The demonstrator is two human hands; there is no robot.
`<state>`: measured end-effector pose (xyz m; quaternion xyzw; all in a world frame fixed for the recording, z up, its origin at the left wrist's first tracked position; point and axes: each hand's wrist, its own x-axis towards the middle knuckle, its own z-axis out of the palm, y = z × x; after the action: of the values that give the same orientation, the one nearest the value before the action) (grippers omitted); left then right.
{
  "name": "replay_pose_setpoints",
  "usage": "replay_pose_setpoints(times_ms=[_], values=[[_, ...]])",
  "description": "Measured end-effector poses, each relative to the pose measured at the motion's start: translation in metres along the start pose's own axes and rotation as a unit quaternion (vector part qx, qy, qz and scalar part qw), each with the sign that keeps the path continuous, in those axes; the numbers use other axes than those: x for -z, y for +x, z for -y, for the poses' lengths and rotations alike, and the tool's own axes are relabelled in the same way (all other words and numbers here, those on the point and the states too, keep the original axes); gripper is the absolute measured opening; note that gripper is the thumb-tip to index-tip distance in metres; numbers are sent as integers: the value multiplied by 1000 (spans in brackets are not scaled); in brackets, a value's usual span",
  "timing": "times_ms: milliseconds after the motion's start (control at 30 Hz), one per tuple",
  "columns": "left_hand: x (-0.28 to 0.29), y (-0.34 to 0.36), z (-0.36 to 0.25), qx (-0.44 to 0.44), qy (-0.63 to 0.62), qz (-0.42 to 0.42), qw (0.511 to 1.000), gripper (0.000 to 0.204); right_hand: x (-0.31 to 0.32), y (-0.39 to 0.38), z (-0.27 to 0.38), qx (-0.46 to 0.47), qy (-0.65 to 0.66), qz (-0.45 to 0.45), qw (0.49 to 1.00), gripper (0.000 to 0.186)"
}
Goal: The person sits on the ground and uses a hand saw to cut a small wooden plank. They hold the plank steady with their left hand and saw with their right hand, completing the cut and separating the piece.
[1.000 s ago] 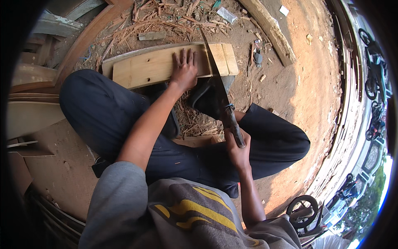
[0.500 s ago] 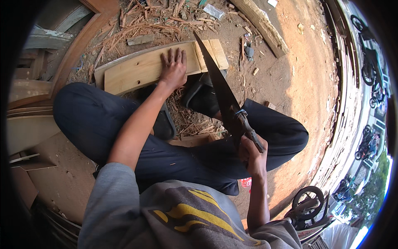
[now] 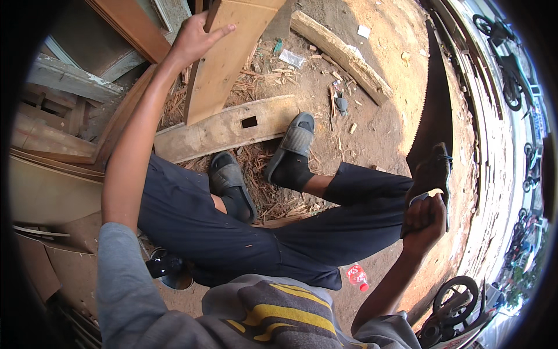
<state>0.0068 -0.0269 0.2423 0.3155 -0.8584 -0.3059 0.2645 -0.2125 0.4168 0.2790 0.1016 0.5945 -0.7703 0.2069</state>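
Observation:
My left hand (image 3: 197,42) reaches up at the upper left and grips the edge of a light wooden board (image 3: 226,61). Its thumb lies on the board's face and the other fingers are partly hidden behind the edge. The board stands tilted, its far end cut off by the picture's top. Its lower end is by a second, weathered board (image 3: 203,135) with a rectangular hole, which lies in front of my feet. Out to the right, my right hand (image 3: 424,222) is closed around the dark handle of a handsaw (image 3: 433,110), its blade pointing away from me.
Wood chips (image 3: 270,200) litter the dirt around my sandals (image 3: 290,145). A thick rough timber (image 3: 343,57) lies beyond. Old frames and panels (image 3: 75,81) lean at the left; stacked planks (image 3: 465,116) run along the right. A red-labelled bottle (image 3: 356,274) lies near my leg.
My left hand has lifted the light board off the weathered one and swung it up and to the left. My right hand has carried the handsaw away to the right.

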Motion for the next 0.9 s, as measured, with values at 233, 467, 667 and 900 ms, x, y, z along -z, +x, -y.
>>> replay_pose_setpoints(times_ms=[233, 467, 667, 900], values=[[-6, 24, 41, -8, -121, -130, 984, 36, 4, -24, 0, -3, 9, 15, 1000, 40], [-63, -13, 92, 15, -142, -113, 983, 34, -34, -48, 19, 16, -20, 105, 994, 35], [-62, -16, 73, 11, -98, -38, 994, 40, -94, -28, 11, 62, -95, 244, 963, 28], [-34, -21, 41, 86, -62, 95, 990, 58, -175, -15, -17, 176, -154, 370, 899, 17]])
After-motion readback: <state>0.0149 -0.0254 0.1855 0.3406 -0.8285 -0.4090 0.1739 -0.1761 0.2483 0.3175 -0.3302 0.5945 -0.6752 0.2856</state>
